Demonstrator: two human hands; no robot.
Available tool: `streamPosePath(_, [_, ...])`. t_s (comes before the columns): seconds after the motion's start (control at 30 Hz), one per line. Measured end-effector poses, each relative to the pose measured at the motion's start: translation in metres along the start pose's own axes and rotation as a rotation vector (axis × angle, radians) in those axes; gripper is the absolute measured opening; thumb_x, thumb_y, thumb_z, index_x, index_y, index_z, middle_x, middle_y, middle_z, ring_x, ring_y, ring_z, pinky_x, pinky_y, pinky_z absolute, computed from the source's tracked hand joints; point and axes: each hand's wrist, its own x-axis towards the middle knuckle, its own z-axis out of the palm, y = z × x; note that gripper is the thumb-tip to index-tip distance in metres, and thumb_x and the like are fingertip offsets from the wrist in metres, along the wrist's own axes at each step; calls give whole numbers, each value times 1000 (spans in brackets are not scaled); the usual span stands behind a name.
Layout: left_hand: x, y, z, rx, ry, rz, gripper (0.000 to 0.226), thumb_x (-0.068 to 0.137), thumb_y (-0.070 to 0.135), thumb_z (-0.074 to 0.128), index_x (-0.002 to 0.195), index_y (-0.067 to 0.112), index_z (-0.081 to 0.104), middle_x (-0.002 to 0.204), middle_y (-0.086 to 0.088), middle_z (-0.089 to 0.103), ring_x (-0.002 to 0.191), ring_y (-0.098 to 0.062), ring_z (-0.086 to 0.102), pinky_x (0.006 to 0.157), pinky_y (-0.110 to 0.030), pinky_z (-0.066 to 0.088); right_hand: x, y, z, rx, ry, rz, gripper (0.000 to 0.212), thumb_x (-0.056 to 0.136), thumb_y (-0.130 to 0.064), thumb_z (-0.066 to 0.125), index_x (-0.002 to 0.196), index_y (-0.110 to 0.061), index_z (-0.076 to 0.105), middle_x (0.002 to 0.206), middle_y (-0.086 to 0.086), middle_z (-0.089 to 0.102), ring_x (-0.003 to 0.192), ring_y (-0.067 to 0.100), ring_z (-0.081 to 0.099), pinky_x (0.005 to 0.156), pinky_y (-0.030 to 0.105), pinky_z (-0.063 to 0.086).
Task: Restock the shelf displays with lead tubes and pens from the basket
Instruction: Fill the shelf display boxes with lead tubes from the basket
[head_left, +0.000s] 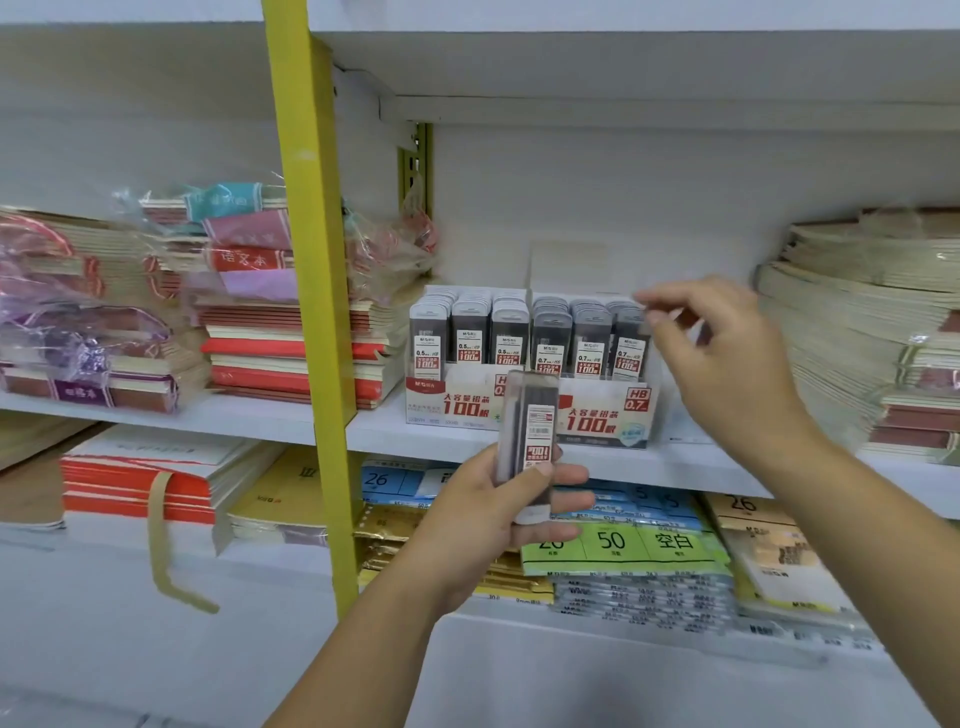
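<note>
left hand (498, 514) grips a bundle of lead tubes (530, 431) upright; right hand (727, 353) pinches a blurred tube (675, 318) above the display box (602, 415), at its right row.

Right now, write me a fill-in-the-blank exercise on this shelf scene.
1. The left hand grips tubes, held ____ rather than flat.
2. The right hand reaches the right box, marked HB ____.
3. Labels in the left box read ____.
4. The post beside the boxes is ____.

Missing words: upright; 0.7; 0.5; yellow
</note>
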Motion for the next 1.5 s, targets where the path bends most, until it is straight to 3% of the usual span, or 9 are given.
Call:
streamPosePath(0.2, [-7,3,12,6,-66,-35,28,99,26,61,126,18,59,111,-9,76,102,-26,74,69,-27,62,-44,-22,15,548,-364,308,26,92,-23,64,108,-42,66,95,-12,68,74,-1,61,62,8,45])
streamPosePath(0.33, [-10,3,12,-11,-56,-18,45,85,32,72,127,22,57,111,-8,76,100,-23,75,64,-23,60,-49,-14,10,716,-252,394,20,89,-8,66,99,-25,70,81,-5,73,65,4,64,53,13,46])
streamPosePath(0.47, [-12,6,8,-23,79,29,36,89,23,72,122,19,62,109,-6,77,83,-13,74,56,-19,56,-57,0,-2,717,-335,480,24,95,-3,54,102,-25,62,79,0,71,61,15,62,57,28,52])
streamPosePath(0.57, [-12,5,6,56,203,41,28,90,29,72,116,20,66,80,-2,74,57,-8,59,49,-18,47,-63,3,-11,676,-533,482,34,96,-1,50,93,-29,69,84,8,71,62,17,61,57,26,52])
streamPosePath(0.77, [-12,5,7,228,269,78,20,91,42,69,100,24,70,53,6,53,44,-5,40,43,-16,39,-67,0,-15,578,-604,395,12,84,-7,72,83,-15,64,79,9,72,65,23,68,61,35,56])
streamPosePath(1.0, [-10,10,5,279,241,72,25,98,49,55,108,27,64,60,11,67,43,-2,42,42,-15,37,-67,-9,6,522,-788,257,78,88,1,65,128,-62,41,100,-8,62,74,17,64,67,37,57])
streamPosePath(1.1, [-9,13,-3,211,262,65,28,103,50,42,110,28,57,85,4,77,46,-4,43,44,-17,37,-60,-23,17,596,-665,261,81,86,7,63,128,-59,42,108,5,60,85,24,70,74,48,59])
streamPosePath(1.27, [-9,17,-24,146,435,111,25,103,48,42,114,30,56,95,8,78,52,-2,56,45,-17,43,-8,-50,26,526,-220,71,57,86,-10,69,104,-57,41,96,-5,73,87,12,70,78,38,58])
streamPosePath(1.5, [-16,19,-60,-4,619,211,18,99,40,55,106,28,66,78,5,75,58,-4,65,52,-20,53,41,-78,62,416,-188,-87,38,91,-14,65,102,-42,42,105,-2,67,82,4,70,68,26,60])
